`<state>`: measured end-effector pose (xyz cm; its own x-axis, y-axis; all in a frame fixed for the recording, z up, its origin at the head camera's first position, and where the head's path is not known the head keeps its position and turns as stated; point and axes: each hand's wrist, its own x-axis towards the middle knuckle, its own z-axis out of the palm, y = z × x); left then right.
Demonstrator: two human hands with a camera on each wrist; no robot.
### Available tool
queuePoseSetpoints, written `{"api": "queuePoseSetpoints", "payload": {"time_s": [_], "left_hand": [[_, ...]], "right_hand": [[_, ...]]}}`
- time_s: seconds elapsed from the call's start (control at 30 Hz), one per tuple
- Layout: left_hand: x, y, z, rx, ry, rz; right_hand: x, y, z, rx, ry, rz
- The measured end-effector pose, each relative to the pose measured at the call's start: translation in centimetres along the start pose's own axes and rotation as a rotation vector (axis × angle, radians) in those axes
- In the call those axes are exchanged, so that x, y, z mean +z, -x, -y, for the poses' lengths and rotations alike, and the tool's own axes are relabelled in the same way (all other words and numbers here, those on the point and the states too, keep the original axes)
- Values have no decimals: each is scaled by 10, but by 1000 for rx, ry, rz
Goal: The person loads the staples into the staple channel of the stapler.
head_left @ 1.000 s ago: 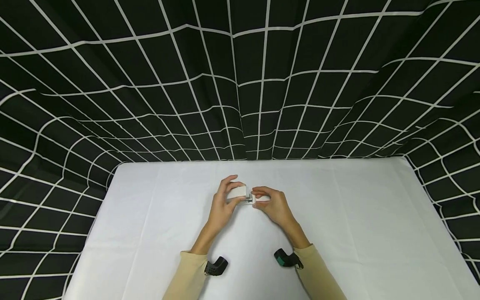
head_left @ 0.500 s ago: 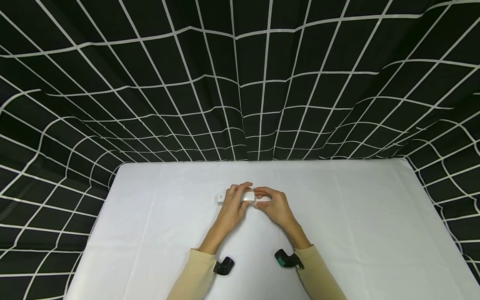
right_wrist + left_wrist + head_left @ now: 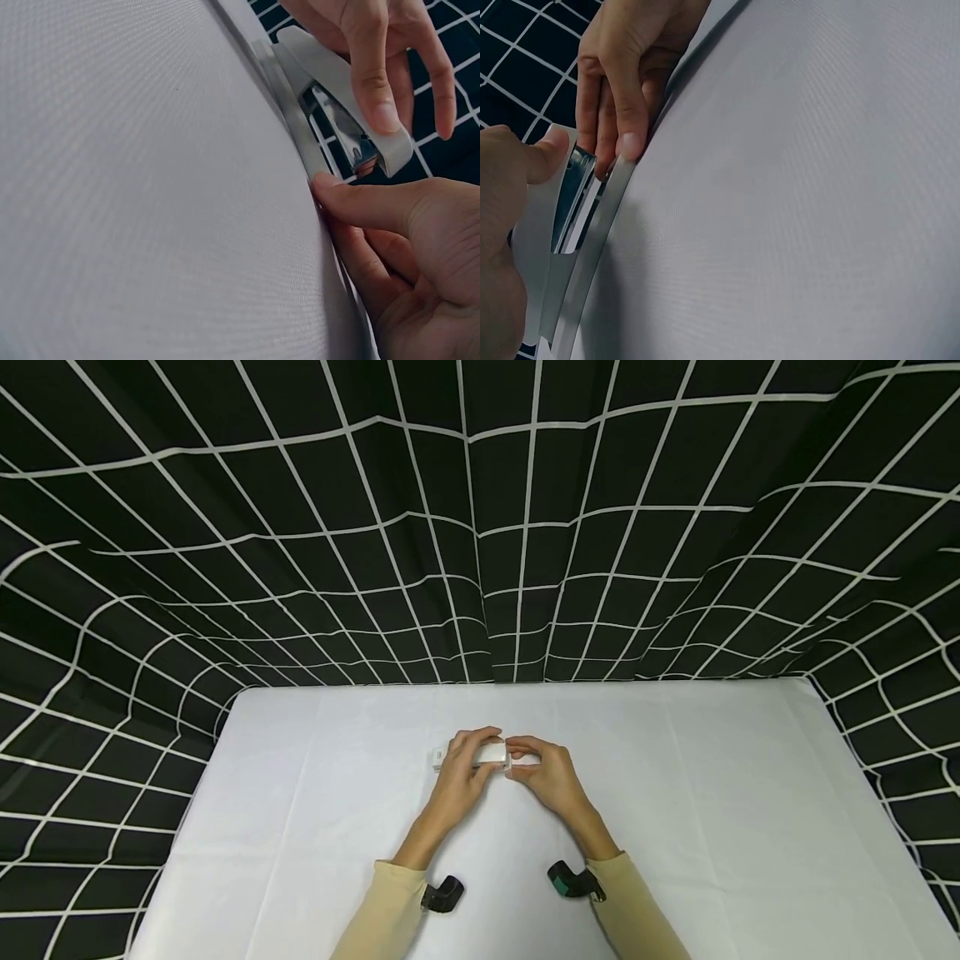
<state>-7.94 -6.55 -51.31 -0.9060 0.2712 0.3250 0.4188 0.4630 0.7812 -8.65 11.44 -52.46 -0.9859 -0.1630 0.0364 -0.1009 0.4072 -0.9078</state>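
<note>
A white stapler (image 3: 491, 754) lies lengthwise at the middle of the table, its rear end poking out left of my left hand (image 3: 456, 781). That hand grips the white upper arm (image 3: 330, 67) from above, its thumb pressed near the front. In both wrist views the arm is tilted up from the base (image 3: 592, 255), and a bright metal part (image 3: 341, 131) shows in the gap between them. My right hand (image 3: 553, 777) pinches the front end of the base between thumb and fingertips. Some of its fingers are hidden behind the base.
A white cloth (image 3: 675, 827) covers the table. Black curtains with a white grid (image 3: 480, 527) rise behind it and on both sides. Each sleeve carries a small black device, one at the left wrist (image 3: 442, 894) and one at the right (image 3: 576, 880).
My left hand has moved right along the stapler, and the upper arm has come forward and down over the metal part, uncovering the rear end. The right hand has stayed in place.
</note>
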Motion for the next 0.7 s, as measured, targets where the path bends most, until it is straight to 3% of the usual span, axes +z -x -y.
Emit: {"api": "queuePoseSetpoints", "payload": {"time_s": [0.2, 0.43, 0.57, 0.7], "left_hand": [[0, -2, 2, 18, -42, 2], [-3, -5, -2, 54, -129, 39], [-8, -3, -6, 69, -220, 49], [-15, -1, -6, 84, -304, 14]], "right_hand": [[-1, 0, 1, -2, 3, 29], [-14, 7, 13, -32, -13, 183], [-23, 15, 19, -59, 93, 219], [-33, 21, 20, -92, 279, 130]]}}
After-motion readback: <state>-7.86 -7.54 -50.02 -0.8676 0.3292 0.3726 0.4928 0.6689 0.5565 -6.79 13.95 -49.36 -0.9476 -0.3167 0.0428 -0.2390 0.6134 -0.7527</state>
